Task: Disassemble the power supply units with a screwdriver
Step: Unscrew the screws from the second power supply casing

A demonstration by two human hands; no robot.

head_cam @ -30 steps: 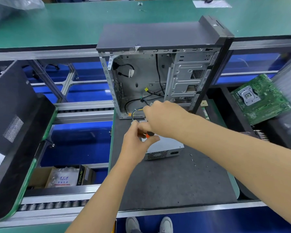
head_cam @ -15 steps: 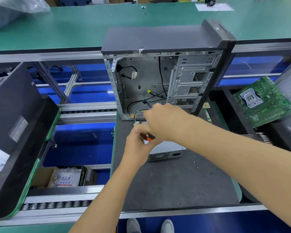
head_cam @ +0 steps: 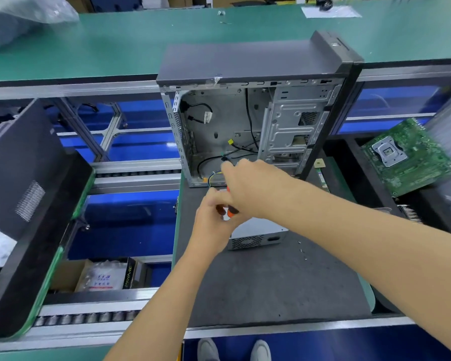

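Item: silver-grey boxy metal power supply unit point(head_cam: 255, 234), vented on its near face, lying on the dark grey felt work mat point(head_cam: 271, 287) just near of the open grey steel computer tower case point(head_cam: 245, 121). Its far part is hidden beneath both hands.

Change since a second ago: slight. The hands have stayed together over the far end of the unit and have edged a little toward the case opening; more of the orange-and-black screwdriver handle point(head_cam: 228, 211) now shows between them. The unit has not shifted on the mat. Judgement: the screw work at that end is still in progress and no panel looks to have come off yet.

Left hand point(head_cam: 214, 220): reaches up from the near edge, forearm straight, fingers curled round the screwdriver handle. The tip is hidden.

Right hand point(head_cam: 250, 186): comes in from the right, forearm crossing over the mat, knuckles up, fingers bent downward above the left hand. Whether they pinch the tool, the blue-and-yellow wire bundle point(head_cam: 214, 175) trailing from the case, or nothing, cannot be told.

Also present: small loose silver screws point(head_cam: 301, 250) on the mat right of the unit; green circuit motherboard point(head_cam: 406, 157) far right; black computer side panel point(head_cam: 24, 194) leaning at left.
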